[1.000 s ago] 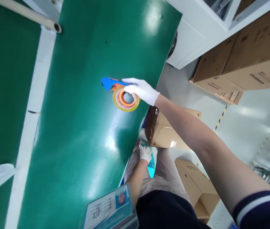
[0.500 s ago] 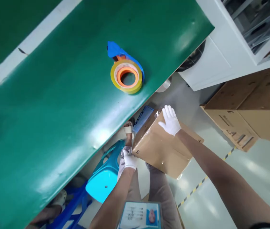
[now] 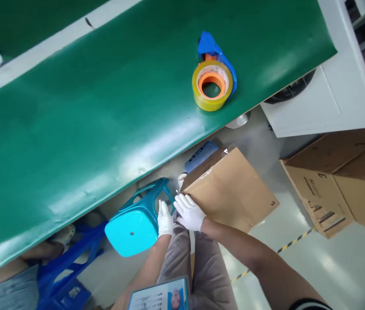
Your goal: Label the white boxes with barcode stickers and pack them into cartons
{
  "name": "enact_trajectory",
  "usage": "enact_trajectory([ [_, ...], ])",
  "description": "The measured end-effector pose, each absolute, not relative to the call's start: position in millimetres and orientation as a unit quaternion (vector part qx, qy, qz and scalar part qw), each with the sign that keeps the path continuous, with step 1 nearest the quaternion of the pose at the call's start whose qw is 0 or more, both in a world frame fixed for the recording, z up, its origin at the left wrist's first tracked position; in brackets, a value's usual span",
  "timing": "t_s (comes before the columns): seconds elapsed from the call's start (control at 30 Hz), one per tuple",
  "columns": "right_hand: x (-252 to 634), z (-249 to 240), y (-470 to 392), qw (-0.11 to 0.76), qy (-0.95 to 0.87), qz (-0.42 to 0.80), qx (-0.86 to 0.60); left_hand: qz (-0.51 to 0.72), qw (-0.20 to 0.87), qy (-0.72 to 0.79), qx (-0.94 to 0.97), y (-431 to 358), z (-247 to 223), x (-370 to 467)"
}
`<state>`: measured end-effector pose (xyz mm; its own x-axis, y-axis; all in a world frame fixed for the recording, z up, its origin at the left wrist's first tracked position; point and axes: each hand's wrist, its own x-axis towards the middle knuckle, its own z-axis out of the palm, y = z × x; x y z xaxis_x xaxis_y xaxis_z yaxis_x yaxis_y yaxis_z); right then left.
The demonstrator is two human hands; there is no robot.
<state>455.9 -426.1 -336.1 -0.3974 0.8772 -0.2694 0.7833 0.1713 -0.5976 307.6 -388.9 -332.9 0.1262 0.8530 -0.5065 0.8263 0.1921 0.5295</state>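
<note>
While both hands are kept low by the table edge, the cardboard box (image 3: 234,189) is seen on its near side, standing on the floor in front of the knees, with clear tape stretched along its table-side edge. The right hand (image 3: 189,213), white-gloved, is laid at the near left corner of the box with fingers extended; nothing is seen clasped, and whether pressure is applied cannot be told. The left hand (image 3: 165,218), also gloved, is held upright just beside it, fingers straight, nothing gripped.

The left side is crowded by the turquoise stool (image 3: 134,224), whose legs are placed right next to the left hand; contact between them cannot be judged. Farther left, a dark blue chair (image 3: 66,271) and another person's foot (image 3: 64,237) are noted. A blue packet (image 3: 201,156) is wedged in view between the box and the green table (image 3: 88,129). On that table the tape dispenser (image 3: 213,45), loaded with a yellow tape roll (image 3: 213,104), is left untouched near the edge. The far right is bounded by a white cabinet (image 3: 301,107) and large cartons (image 3: 344,189); the floor is crossed by a striped line (image 3: 295,241).
</note>
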Motion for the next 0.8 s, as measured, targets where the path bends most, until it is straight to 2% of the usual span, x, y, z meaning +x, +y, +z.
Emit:
enact_trajectory([
  [0.1, 540, -338, -409, 0.043, -0.771, 0.313, -0.552, 0.057, 0.389, 0.626, 0.674, -393, -323, 342],
  [0.23, 630, -347, -379, 0.002, -0.783, 0.293, -0.549, 0.052, 0.421, 0.516, 0.744, -389, -335, 416],
  [0.37, 631, -354, -358, -0.023, -0.784, 0.286, -0.551, 0.015, 0.408, 0.519, 0.751, -371, -351, 456],
  [0.53, 632, -353, -323, -0.076, -0.747, 0.274, -0.601, -0.048, 0.390, 0.563, 0.727, -340, -349, 446],
  [0.8, 706, -342, -276, -0.210, -0.550, 0.204, -0.782, -0.089, 0.391, 0.604, 0.689, -321, -344, 429],
])
